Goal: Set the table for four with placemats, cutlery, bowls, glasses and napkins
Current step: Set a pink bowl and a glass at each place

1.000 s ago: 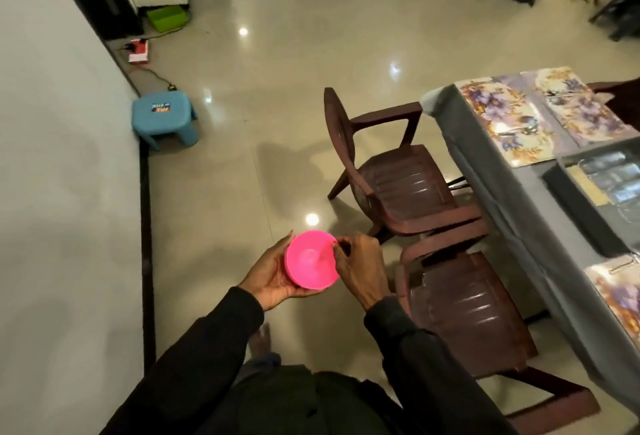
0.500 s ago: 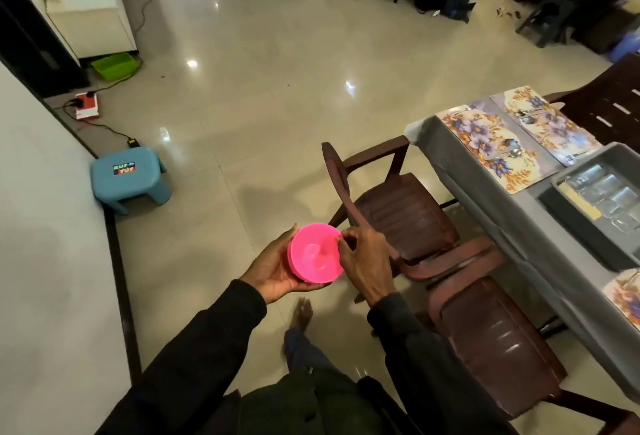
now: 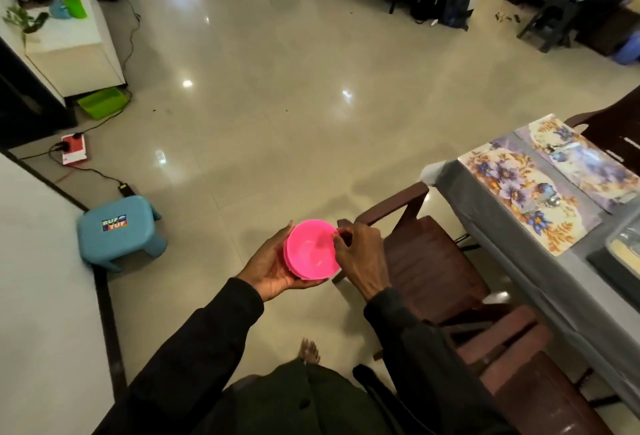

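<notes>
Pink bowl [image 3: 311,252] rim pinched by right hand [image 3: 362,259]; open floor [image 3: 294,105] ahead

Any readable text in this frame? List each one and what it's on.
"RUF" over "TUF": sticker on top of the blue stool; the first letter is slightly blurred.
Red power strip: any marking is too small to read.
Pink bowls and floral placemats: no text visible.

Head-worn wide view, forward-down, apparently standing height.
</notes>
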